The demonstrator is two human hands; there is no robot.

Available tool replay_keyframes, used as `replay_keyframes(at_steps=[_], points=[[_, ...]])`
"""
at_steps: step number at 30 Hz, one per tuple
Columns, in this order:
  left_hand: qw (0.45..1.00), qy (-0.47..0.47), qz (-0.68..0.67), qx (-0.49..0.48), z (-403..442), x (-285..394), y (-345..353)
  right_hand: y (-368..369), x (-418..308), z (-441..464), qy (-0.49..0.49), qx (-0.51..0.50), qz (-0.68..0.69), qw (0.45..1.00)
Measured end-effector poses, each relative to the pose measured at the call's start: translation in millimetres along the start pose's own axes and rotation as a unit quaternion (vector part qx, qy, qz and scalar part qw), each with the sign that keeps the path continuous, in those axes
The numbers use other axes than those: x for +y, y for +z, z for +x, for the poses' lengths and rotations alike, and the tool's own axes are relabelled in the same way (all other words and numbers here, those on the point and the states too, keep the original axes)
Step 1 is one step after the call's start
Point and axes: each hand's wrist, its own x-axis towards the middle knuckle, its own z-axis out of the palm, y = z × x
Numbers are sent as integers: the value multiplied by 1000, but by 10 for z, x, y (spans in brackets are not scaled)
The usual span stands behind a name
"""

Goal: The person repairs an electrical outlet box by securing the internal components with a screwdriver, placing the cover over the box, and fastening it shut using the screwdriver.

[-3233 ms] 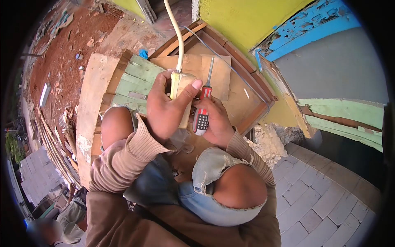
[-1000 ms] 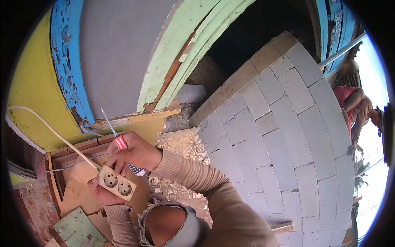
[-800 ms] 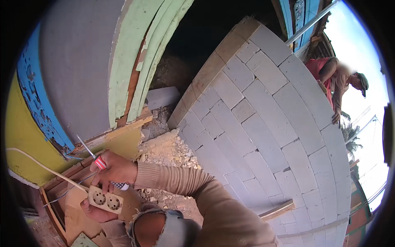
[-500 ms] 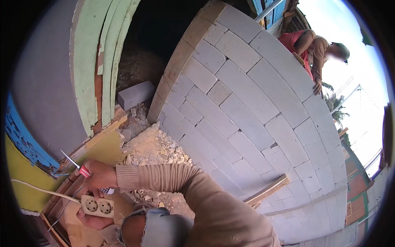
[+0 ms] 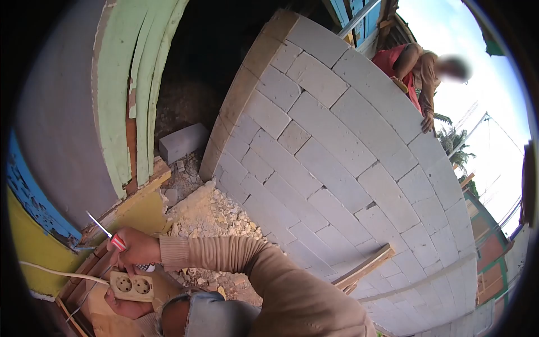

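Observation:
My right hand (image 5: 137,247) is closed around a screwdriver (image 5: 118,242) with a red-and-white handle, its metal shaft pointing up and left. A dark, white-spotted piece (image 5: 147,268) shows below the palm, in line with the handle. Just beneath it, my left hand (image 5: 128,307) grips a cream double socket outlet (image 5: 130,285) from below, the two round sockets facing me. The fingers of my right hand come close to the outlet's upper edge; whether they touch it I cannot tell. A white cable (image 5: 62,273) runs from the outlet's left end to the left.
My knee in torn jeans (image 5: 210,317) is beside the outlet. Rubble (image 5: 216,216) lies along a grey block wall (image 5: 331,151), against which a wooden plank (image 5: 365,267) leans. Another person (image 5: 418,73) leans over the wall's top. A loose block (image 5: 183,141) sits by the green door frame (image 5: 120,90).
The view has shifted slightly. Both hands, with the screwdriver and outlet, appear a little lower in the picture. Their grips look the same.

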Motion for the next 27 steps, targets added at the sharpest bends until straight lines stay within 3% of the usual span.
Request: replay_keyframes(at_steps=[3, 4, 5, 6, 7, 8, 12, 13, 18, 20, 21, 22, 24, 27], points=[[998, -32, 24, -41, -19, -5, 231, -49, -40, -19, -18, 13, -23, 999], [998, 13, 4, -54, 22, -47, 190, 12, -14, -2, -13, -3, -48, 999], [996, -25, 10, -85, 16, 9, 253, -31, 12, 24, -28, -28, -15, 999], [998, -26, -8, -49, 3, 45, 333, -40, 3, 52, 0, -40, -10, 999], [990, 20, 54, 133, -97, 141, 247, -76, 41, 66, 21, -38, 35, 998], [985, 39, 91, 142, -108, 267, 151, -159, 113, 97, -7, -66, 65, 996], [981, 94, 123, 120, -194, 853, 102, -324, 334, 132, -17, -15, 9, 1000], [985, 94, 112, 91, -256, 1016, 41, -344, 463, 120, -2, -29, 19, 999], [959, 187, 134, 163, -515, 1557, 9, -432, 1257, 260, 69, 26, 35, 997], [958, 204, 142, 141, -575, 1669, -45, -454, 1746, 410, 91, 37, -175, 980], [957, 205, 145, 143, -586, 1682, -58, -421, 1980, 514, 96, 20, -373, 923], [953, 209, 160, 148, -583, 1684, -62, -363, 2216, 599, 95, 3, -555, 827], [951, 207, 171, 150, -552, 1657, -62, -161, 2783, 631, 82, 11, -653, 752], [968, 191, 120, 109, -523, 1610, -20, 89, 3125, 534, 150, -12, -647, 747]])
